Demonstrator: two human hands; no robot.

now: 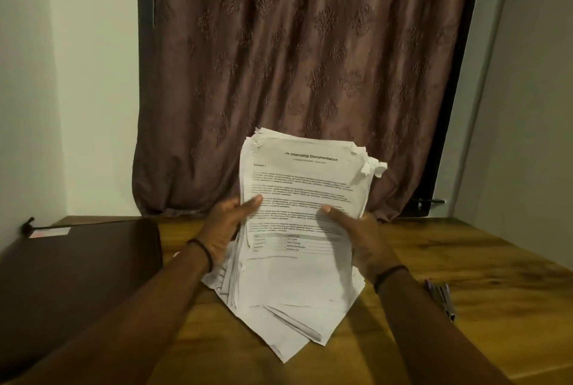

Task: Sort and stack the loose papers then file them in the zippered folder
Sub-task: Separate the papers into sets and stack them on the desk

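Papers (304, 198) stand on end just right of the folder (77, 276). My left hand (223, 229) and right hand (359, 239) curl round their sides. Gathering looks done; I judge squaring the ragged edges and filing are left.

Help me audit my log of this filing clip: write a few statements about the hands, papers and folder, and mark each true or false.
1. The left hand and right hand both grip the stack of papers. True.
2. The folder lies open with papers inside. False: it lies closed on the table, left of the papers.
3. More loose sheets lie fanned out on the table below the held stack. True.
4. The top sheet of the held stack is blank. False: it carries printed text, with a heading above and a small grid lower down.
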